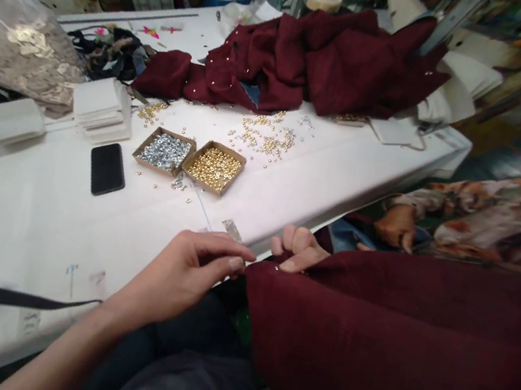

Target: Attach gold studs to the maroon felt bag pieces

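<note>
A maroon cloth point(364, 348) hangs off the table's front edge and spreads over the right of the view. At its upper left corner, the thumb and fingers of my left hand point(201, 262) pinch together on the edge. My right hand point(301, 249) grips a fold a little farther right, its fingers curled and partly behind the cloth. Beside the right thumb, a small shiny stud point(277, 267) shows in the fabric. Beyond my hands stand two shallow cardboard trays, one with silver studs point(164, 151), the other with gold studs point(214, 169).
Loose gold studs point(270, 139) are scattered behind the trays. A black phone point(107, 169) lies left of them, near stacked white cards point(101, 110). A studded maroon garment heap point(304, 61) and a filled plastic bag point(24, 46) lie farther back. A co-worker's hand point(397, 224) is at right.
</note>
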